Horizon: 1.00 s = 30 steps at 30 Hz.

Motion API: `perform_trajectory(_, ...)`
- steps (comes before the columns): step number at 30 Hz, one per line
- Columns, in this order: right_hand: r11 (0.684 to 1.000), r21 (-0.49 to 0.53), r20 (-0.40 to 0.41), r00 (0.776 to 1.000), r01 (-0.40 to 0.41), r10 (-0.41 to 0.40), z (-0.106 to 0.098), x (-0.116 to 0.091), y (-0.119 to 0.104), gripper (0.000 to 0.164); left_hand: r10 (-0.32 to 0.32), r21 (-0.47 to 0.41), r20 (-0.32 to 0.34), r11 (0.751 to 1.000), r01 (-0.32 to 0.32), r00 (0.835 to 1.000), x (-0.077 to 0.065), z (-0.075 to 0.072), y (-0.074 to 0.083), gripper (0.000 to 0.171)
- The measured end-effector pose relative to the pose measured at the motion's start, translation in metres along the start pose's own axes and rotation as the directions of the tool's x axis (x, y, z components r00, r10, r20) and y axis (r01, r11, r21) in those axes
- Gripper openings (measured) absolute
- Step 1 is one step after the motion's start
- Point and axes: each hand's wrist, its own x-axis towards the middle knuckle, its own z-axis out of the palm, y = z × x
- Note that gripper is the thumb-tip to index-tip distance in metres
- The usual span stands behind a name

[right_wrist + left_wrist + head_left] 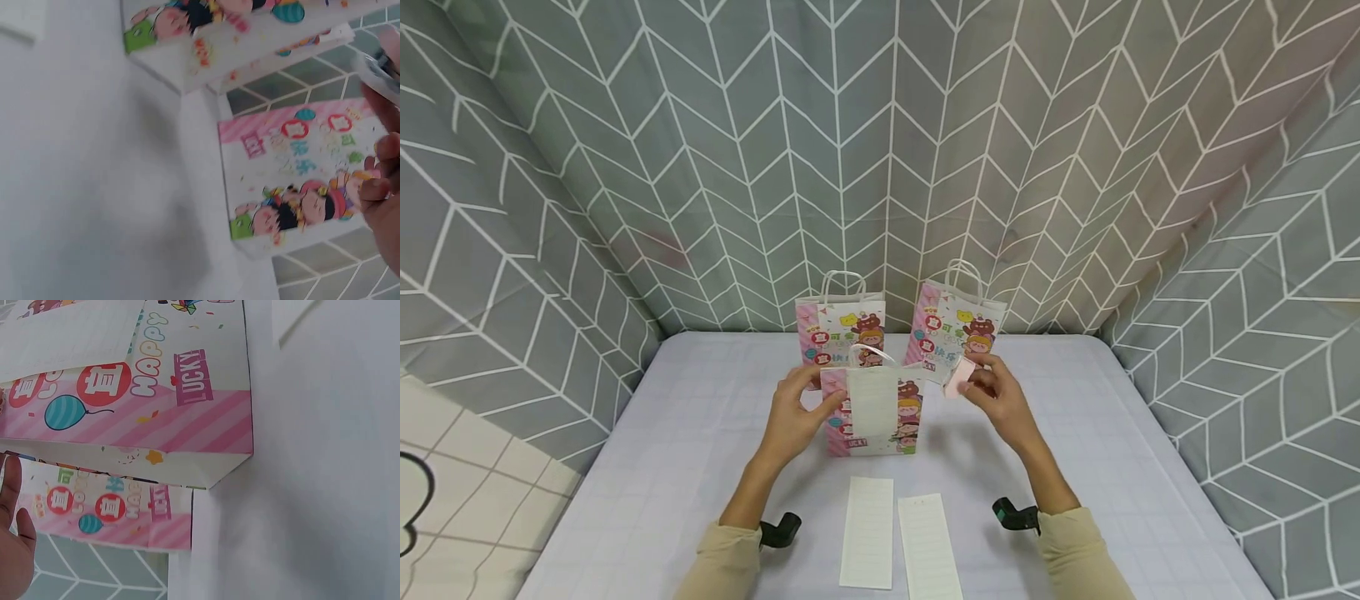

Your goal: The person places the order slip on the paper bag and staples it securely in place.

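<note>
A paper gift bag (837, 435) with cartoon figures, pink stripes and a white twisted handle stands at mid-table. Over its front lies a long white paper slip (872, 404), its upper end at the bag's top edge. My left hand (793, 417) pinches the bag's left upper edge, thumb in front; the left wrist view shows part of this hand at its border. Just right of the bag's top, my right hand (1000, 400) holds a small pale pink object (958, 377), shaped somewhat like a mini stapler. In the right wrist view that object is blurred and partly cut off.
Behind stand two matching gift bags, one at left (808, 321) and one at right (955, 308). Two more white slips, a left one (867, 533) and a right one (929, 546), lie on the table (700, 467) nearer me. A patterned curtain (880, 167) hangs beyond.
</note>
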Motion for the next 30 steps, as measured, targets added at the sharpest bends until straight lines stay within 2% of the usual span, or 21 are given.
perform_trajectory(2,0.994,-0.076,0.069,0.995,-0.073,0.078,-0.003,-0.005,0.005,0.048,-0.008,-0.004,-0.006,1.0,0.008,1.0,0.0,-0.005,-0.001,0.033)
perform_trajectory(5,0.969,-0.178,0.156,0.968,-0.17,0.198,-0.006,-0.013,0.014,0.049,-0.009,0.004,-0.017,1.0,0.009,1.0,0.0,-0.012,-0.004,0.033)
perform_trajectory(8,0.943,-0.235,0.192,0.939,-0.237,0.284,-0.01,-0.02,0.025,0.05,-0.02,0.02,-0.028,1.0,0.021,0.999,-0.001,-0.02,-0.006,0.034)
perform_trajectory(13,0.916,-0.277,0.22,0.909,-0.289,0.354,-0.021,-0.029,0.04,0.049,-0.051,0.051,-0.058,0.997,0.054,0.997,-0.004,-0.035,-0.011,0.036)
perform_trajectory(18,0.894,-0.29,0.211,0.888,-0.342,0.408,-0.035,-0.036,0.054,0.05,-0.077,0.06,-0.109,0.995,0.084,0.991,-0.008,-0.054,-0.018,0.038)
perform_trajectory(24,0.875,-0.315,0.174,0.884,-0.367,0.433,-0.049,-0.043,0.06,0.053,-0.096,0.06,-0.19,0.992,0.109,0.977,-0.014,-0.079,-0.026,0.044)
perform_trajectory(27,0.865,-0.345,0.142,0.891,-0.364,0.432,-0.056,-0.045,0.062,0.055,-0.116,0.059,-0.249,0.989,0.135,0.962,-0.015,-0.09,-0.031,0.048)
perform_trajectory(30,0.848,-0.377,0.099,0.895,-0.371,0.436,-0.062,-0.047,0.061,0.056,-0.136,0.067,-0.331,0.984,0.167,0.934,-0.016,-0.098,-0.034,0.05)
